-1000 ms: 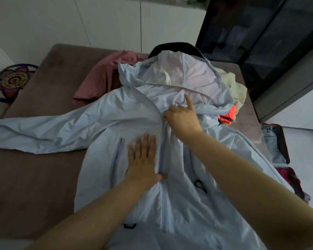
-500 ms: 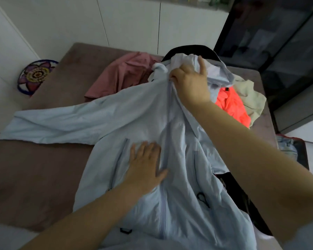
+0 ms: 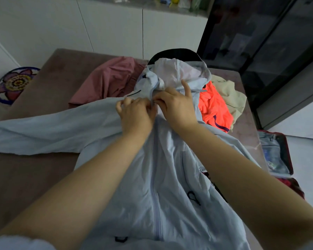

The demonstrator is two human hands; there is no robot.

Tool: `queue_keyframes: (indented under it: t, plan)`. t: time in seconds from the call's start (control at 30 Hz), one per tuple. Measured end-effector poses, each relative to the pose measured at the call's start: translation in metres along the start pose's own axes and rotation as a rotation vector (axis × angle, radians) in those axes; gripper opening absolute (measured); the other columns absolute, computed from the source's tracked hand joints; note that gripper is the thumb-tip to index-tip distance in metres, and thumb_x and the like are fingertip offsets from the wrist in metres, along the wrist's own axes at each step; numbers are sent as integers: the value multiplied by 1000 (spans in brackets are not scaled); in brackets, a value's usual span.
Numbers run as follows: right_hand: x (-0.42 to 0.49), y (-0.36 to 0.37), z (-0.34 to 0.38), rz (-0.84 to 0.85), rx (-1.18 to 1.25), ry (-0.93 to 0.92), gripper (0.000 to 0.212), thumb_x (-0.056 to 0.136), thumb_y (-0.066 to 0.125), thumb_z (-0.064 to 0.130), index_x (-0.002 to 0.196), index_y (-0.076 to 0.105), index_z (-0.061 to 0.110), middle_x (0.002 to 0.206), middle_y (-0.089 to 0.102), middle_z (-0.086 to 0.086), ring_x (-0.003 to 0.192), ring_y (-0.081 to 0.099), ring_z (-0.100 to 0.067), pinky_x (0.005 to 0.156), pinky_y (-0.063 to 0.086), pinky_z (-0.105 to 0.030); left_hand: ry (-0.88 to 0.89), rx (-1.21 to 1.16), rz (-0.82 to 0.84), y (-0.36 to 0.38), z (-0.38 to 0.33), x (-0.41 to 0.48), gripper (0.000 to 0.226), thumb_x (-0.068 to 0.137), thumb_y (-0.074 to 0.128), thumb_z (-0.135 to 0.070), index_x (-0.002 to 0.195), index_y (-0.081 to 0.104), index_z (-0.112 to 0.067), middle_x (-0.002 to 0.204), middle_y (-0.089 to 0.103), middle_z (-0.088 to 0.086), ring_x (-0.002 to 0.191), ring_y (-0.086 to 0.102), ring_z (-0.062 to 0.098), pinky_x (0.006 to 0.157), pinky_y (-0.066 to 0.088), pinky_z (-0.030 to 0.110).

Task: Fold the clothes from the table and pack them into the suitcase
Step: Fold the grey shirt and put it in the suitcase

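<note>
Light-blue hooded jacket (image 3: 166, 168) lies front-up across the brown worktop (image 3: 31, 177), zip (image 3: 156, 204) closed along the lower front, hem nearest the camera. One sleeve (image 3: 36, 134) stretches flat toward the left edge of the worktop. The hood (image 3: 177, 73) lies open at the far end, its pale lining showing, on top of a black item (image 3: 173, 52) that cannot be identified. Both hands meet at the top of the zip, by the collar. Left hand (image 3: 135, 114): fingers curled, pinching the jacket fabric just left of the zip. Right hand (image 3: 175, 105): thumb and bent fingers pinching the fabric just right of the zip, index finger (image 3: 186, 87) sticking up straight over the hood's edge. The two hands nearly touch. Other clothes unfolded at the far end of the worktop: a dusty-pink garment (image 3: 107, 80) left of the hood, an orange garment (image 3: 213, 107) just right of the right hand, a cream garment (image 3: 229, 92) beyond it. Suitcase (image 3: 285, 154) open on the floor off the worktop's right edge, red-rimmed, with blue denim inside. A round flower-pattern mat (image 3: 14, 83) lies on the floor at far left; white cabinets (image 3: 98, 29) stand behind.
</note>
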State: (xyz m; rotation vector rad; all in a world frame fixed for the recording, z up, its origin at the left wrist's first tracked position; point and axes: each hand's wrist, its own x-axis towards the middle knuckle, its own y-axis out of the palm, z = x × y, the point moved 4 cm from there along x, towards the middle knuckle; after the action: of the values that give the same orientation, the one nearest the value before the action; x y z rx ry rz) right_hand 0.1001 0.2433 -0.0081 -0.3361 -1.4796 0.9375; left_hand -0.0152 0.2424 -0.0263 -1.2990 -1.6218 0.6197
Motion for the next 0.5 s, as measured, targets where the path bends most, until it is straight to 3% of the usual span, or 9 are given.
queue_keyframes:
  t: [0.17,0.33,0.5]
  plan:
    - [-1,14,-8,108,-93,116,9,76,63,8,72,69,14,69,62,-2,51,60,-26,106,25,-50,-65,-17,77,8,-5,-5,28,92,50,-40,88,69,-19,88,69,2,102,49,24,94,18,34]
    - [8,18,-32,312,-148,289,24,95,46,17,100,68,14,98,64,-5,88,63,-28,113,-2,-40,49,2,198,23,-3,-23,27,92,52,-40,82,67,-20,86,66,-4,99,49,21,98,15,35]
    - [-9,25,-25,305,-4,180,21,83,57,21,91,73,9,85,66,-12,77,65,-36,110,7,-52,118,27,229,32,3,-29,27,89,54,-45,89,66,-21,95,61,0,106,47,24,109,7,42]
